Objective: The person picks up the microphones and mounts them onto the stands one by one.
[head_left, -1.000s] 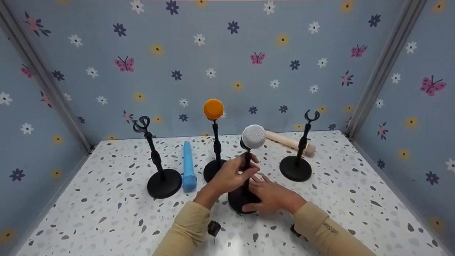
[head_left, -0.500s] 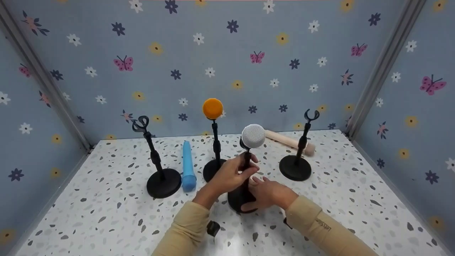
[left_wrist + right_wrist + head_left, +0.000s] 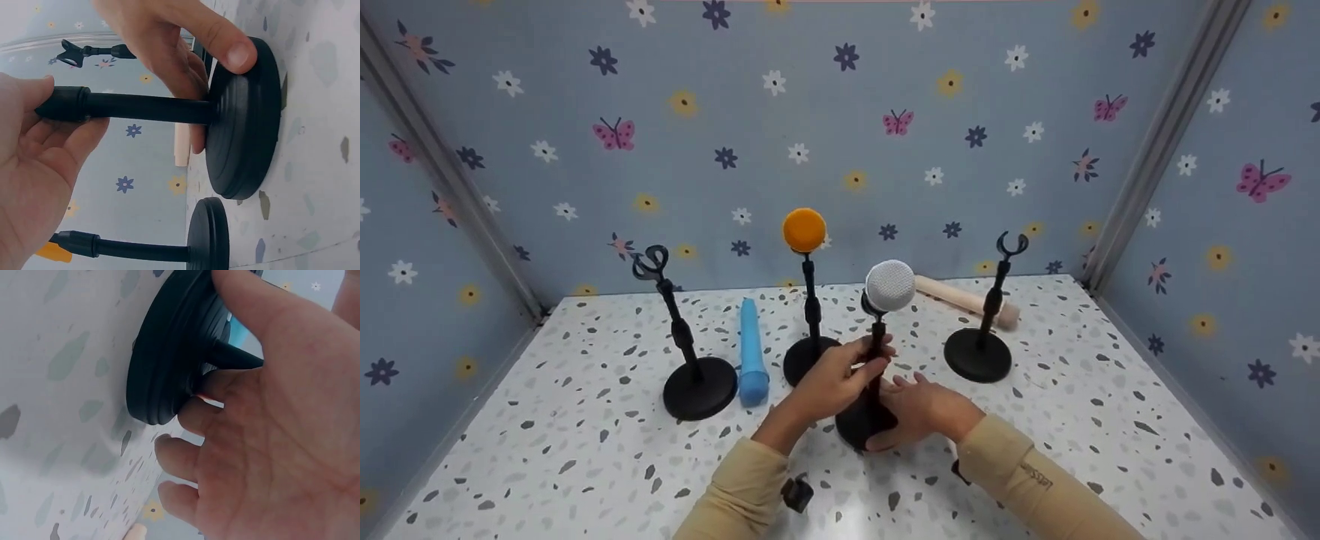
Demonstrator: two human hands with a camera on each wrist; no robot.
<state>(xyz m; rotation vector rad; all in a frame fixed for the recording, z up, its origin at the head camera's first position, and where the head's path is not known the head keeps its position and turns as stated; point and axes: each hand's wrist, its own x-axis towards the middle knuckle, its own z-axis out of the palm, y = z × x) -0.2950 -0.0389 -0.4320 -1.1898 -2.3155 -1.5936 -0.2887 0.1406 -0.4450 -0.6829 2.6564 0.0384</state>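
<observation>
A microphone with a white mesh head [image 3: 890, 285] sits in the clip of a black microphone stand [image 3: 856, 426] at the front middle of the table. My left hand [image 3: 826, 384] grips the stand's pole below the clip; in the left wrist view its thumb and fingers wrap the pole's collar [image 3: 70, 103]. Low down, my right hand [image 3: 926, 409] holds the round base, thumb over its edge and index finger by the pole, as the right wrist view shows. The other fingers [image 3: 180, 458] are bent beside the base. Whether the base touches the table cannot be told.
Behind stands a microphone with an orange head [image 3: 804, 229] on its own stand. A blue microphone [image 3: 752, 356] lies left, beside a stand with a bare clip [image 3: 651, 262]. At right, a beige microphone [image 3: 960, 296] lies behind another bare stand [image 3: 978, 355]. Patterned walls enclose the table.
My right hand and forearm have shifted slightly left against the base. The left hand keeps its grip on the pole. The head view has drifted a little.
</observation>
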